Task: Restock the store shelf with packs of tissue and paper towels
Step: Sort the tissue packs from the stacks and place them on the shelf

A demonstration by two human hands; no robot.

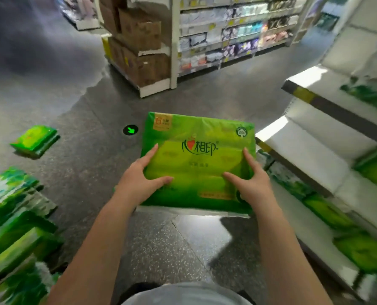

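Tissue, sealed in a green six-pack (197, 159) printed with a red heart logo, is held flat above the speckled grey floor (108, 102) at the centre of the head view. The pack is clamped from both sides: the left hand (139, 179) is curled round its near left edge, thumb laid across the top, and the right hand (252, 183) is curled likewise round its near right edge. The pack is kept clear of the white store shelf (315, 150), which runs from two to five o'clock. On the shelf's tiers, further green packs (359, 254) are seen lying, blurred; how many cannot be told. At eight o'clock a loose heap of green packs (14, 227) is piled on the floor, and at nine o'clock a single green pack (34, 140) lies flat, apart from the heap. A round green arrow marker (130, 130) is set in the floor just left of the held pack. At twelve o'clock brown cartons (139, 45) are stacked at the end of a far shelving unit (238, 34), whose rows are filled with pale packaged goods.
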